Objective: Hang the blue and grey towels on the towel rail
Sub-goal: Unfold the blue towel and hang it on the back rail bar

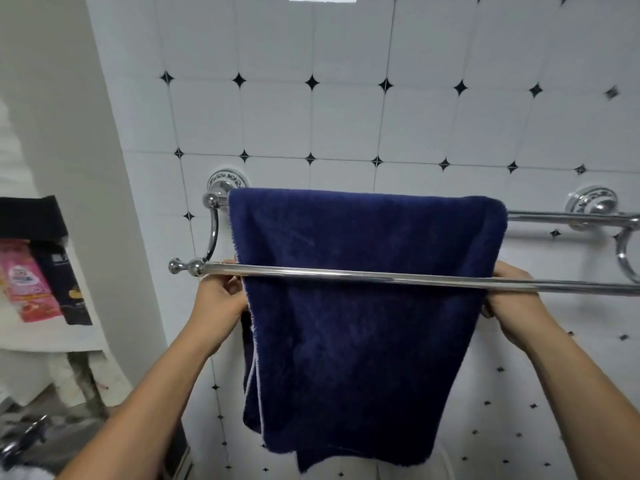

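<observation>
A dark blue towel (363,313) hangs folded over the back bar of a chrome double towel rail (561,285) on the tiled wall, and the front bar crosses in front of it. My left hand (221,299) pinches the towel's left edge just under the front bar. My right hand (512,299) grips the towel's right edge at the same height. No grey towel is in view.
At the left, a white shelf (52,341) holds a pink packet (26,282) and a dark packet (65,289). A chrome tap (20,441) shows at the bottom left. The right end of the rail runs out of view.
</observation>
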Action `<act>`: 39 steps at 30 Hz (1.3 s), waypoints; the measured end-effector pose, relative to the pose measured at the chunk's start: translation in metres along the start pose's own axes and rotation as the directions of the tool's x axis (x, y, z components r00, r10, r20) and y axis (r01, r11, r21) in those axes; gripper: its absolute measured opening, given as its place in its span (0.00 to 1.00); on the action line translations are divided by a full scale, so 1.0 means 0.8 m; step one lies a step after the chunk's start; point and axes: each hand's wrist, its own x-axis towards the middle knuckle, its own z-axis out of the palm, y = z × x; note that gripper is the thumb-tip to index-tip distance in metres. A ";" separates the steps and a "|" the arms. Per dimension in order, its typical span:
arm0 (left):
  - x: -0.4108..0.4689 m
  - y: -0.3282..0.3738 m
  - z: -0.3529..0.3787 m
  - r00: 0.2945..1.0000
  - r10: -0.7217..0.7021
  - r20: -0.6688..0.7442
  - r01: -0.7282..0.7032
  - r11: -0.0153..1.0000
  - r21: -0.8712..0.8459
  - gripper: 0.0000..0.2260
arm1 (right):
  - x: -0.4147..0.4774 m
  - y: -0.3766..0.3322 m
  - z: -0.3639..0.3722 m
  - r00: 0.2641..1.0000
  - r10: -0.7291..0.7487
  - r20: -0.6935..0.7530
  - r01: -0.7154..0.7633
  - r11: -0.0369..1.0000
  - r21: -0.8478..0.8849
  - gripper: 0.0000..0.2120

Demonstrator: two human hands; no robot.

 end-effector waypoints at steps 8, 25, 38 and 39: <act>0.027 0.004 0.015 0.999 -0.044 -0.002 0.044 0.988 0.145 0.12 | 0.005 -0.019 0.006 0.996 0.086 -0.024 -0.087 0.996 -0.017 0.21; 0.003 0.032 -0.039 0.993 -0.104 -0.058 0.117 0.940 0.320 0.07 | -0.082 -0.008 -0.020 0.956 0.267 0.123 -0.250 0.958 -0.138 0.03; 0.066 0.175 -0.008 0.997 -0.002 -0.079 0.049 0.802 0.595 0.12 | -0.009 -0.183 -0.054 0.992 0.125 -0.025 -0.127 0.954 -0.271 0.15; 0.075 0.176 0.001 0.994 -0.089 -0.066 0.111 0.805 0.583 0.13 | -0.004 -0.185 -0.044 0.984 0.181 -0.001 -0.176 0.956 -0.233 0.15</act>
